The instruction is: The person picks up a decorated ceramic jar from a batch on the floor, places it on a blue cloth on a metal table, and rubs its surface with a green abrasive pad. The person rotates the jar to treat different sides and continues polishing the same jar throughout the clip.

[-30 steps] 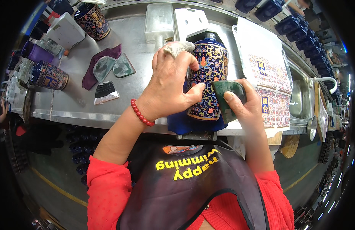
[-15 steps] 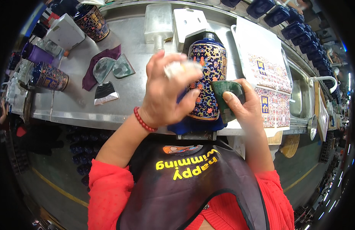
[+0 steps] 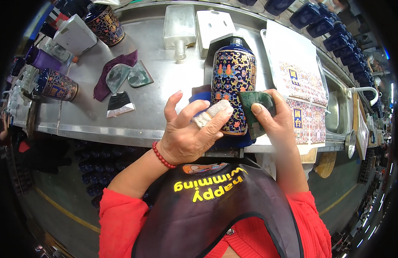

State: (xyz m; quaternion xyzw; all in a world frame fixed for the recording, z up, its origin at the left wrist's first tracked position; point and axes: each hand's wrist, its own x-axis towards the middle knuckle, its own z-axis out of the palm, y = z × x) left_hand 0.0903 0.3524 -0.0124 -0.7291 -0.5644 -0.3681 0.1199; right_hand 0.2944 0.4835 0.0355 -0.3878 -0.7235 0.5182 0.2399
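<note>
A dark blue bottle [image 3: 233, 79] with a colourful floral pattern lies in front of me, its neck pointing away. My left hand [image 3: 190, 127] is at the bottle's near left side, fingers spread, with whitish wrapping [image 3: 212, 114] around a finger. The fingertips reach the patterned surface, or nearly so; exact contact cannot be made out. In my right hand [image 3: 278, 118] is a dark green, flat, curved-edged scraper [image 3: 256, 109], thumb on its face. It leans against the bottle's near right side. Blue cloth [image 3: 203, 95] shows beneath the bottle.
Printed floral sheets [image 3: 302, 116] lie right of the bottle, before a sink [image 3: 336, 107]. Left on the metal bench [image 3: 156, 107] are a purple cloth [image 3: 105, 77], green scraper pieces [image 3: 140, 75] and a black-and-white piece [image 3: 120, 104]. A clear bottle [image 3: 178, 30] lies at the back.
My left hand has come down and nearer to me, from over the bottle's middle to its near left side. The right hand and scraper have barely moved.
</note>
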